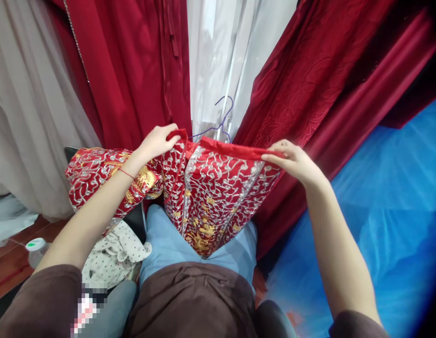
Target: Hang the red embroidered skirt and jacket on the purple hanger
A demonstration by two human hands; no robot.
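A red skirt (218,188) with silver and gold embroidery hangs spread between my hands, its lower part over my lap. My left hand (159,141) pinches the plain red waistband at its left end. At the right end my right hand (286,157) grips the same band between thumb and fingers. Just behind the band shows a purple wire hanger (223,119), hook upward; its lower part is hidden by the cloth. Beside my left forearm lies a matching red embroidered garment (94,176), partly covered by my arm.
Dark red garments (140,61) hang ahead, with white cloth (207,56) between them. Blue tulle (380,225) fills the right side. On the left are polka-dot fabric (114,253), a bottle with a white cap (35,246) and pale hanging cloth (35,108).
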